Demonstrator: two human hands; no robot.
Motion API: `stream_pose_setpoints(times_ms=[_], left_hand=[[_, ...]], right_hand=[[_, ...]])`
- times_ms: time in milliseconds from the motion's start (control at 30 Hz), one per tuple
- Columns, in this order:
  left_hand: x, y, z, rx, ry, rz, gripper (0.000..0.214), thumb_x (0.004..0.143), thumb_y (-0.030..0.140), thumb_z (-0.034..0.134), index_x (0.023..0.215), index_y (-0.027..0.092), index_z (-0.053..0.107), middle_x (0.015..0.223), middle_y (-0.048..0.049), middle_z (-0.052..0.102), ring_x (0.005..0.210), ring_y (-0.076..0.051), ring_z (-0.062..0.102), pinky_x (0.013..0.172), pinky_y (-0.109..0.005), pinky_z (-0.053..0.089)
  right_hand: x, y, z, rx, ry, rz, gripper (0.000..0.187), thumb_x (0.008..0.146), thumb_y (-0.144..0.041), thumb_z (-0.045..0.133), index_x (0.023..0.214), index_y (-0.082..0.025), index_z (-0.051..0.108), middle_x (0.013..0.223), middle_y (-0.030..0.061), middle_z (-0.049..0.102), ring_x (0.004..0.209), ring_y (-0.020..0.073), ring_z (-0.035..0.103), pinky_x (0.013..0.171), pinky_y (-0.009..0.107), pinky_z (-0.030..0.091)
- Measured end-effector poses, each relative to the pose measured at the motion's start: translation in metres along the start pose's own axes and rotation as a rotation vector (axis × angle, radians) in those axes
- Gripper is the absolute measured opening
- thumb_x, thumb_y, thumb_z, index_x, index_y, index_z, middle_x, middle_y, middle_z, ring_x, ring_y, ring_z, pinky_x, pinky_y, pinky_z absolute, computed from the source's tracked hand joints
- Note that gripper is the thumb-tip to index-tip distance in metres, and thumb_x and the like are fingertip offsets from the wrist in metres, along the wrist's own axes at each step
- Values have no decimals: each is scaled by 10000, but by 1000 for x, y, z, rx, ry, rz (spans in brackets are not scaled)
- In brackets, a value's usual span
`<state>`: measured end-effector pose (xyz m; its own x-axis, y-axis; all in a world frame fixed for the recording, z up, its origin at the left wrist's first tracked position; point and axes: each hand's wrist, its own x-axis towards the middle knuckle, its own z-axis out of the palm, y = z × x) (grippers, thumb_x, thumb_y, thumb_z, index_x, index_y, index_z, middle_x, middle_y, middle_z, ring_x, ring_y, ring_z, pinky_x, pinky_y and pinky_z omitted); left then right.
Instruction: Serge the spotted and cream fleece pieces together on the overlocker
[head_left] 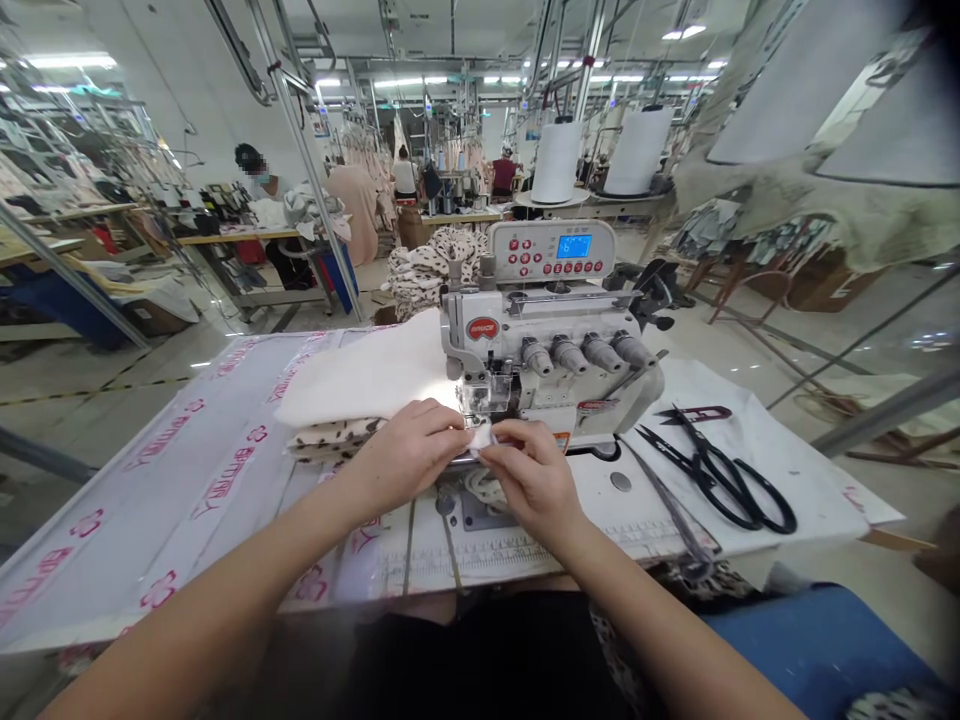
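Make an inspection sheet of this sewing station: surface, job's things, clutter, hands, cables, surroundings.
Surface: worktable covered with a pink-printed sheet.
Job's things: overlock sewing machine; cream fabric stacked on spotted fabric, left of the machine.
Clutter: black-handled scissors, thread snips and a slim metal tool, right of the machine.
Hands: left hand and right hand pinch a small white fabric piece at the presser foot.
Cables: nothing seen.
Surroundings: co-worker at a table, hanging garments, large white cones.
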<state>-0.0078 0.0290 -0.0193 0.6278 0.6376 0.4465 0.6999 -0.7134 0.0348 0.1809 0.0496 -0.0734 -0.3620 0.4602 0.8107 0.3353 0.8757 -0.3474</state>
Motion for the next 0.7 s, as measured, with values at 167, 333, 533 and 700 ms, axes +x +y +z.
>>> stream_pose_setpoints(times_ms=[167,333,533,700], left_hand=[[-4,-4,-3,-168,35,-34,189,859,167,441,962,156,599,962,-70,592,896,-147,514,784,-300,453],[-6,-4,-5,-218,33,-49,186,853,173,455,954,160,610,965,-63,610,908,-142,533,793,-294,471],[0,-9,-3,-190,24,-137,174,848,175,458,910,161,619,955,-40,613,918,-129,530,817,-276,455],[12,-15,1,-94,39,-263,159,827,174,465,815,155,623,873,-31,623,864,-147,540,783,-293,449]], right_hand=[[2,0,-4,-31,-31,-119,183,822,-84,491,925,-180,608,932,64,657,829,180,532,726,349,485],[3,-1,-7,-114,-73,-197,194,812,-69,474,910,-170,608,924,64,660,823,184,534,717,343,484],[14,-9,-12,-238,-233,-156,175,821,-88,457,876,-127,619,904,93,643,841,211,520,751,364,468],[-9,-13,-18,-256,-149,-88,259,797,-73,490,1037,-121,576,1004,109,615,943,248,505,811,415,452]])
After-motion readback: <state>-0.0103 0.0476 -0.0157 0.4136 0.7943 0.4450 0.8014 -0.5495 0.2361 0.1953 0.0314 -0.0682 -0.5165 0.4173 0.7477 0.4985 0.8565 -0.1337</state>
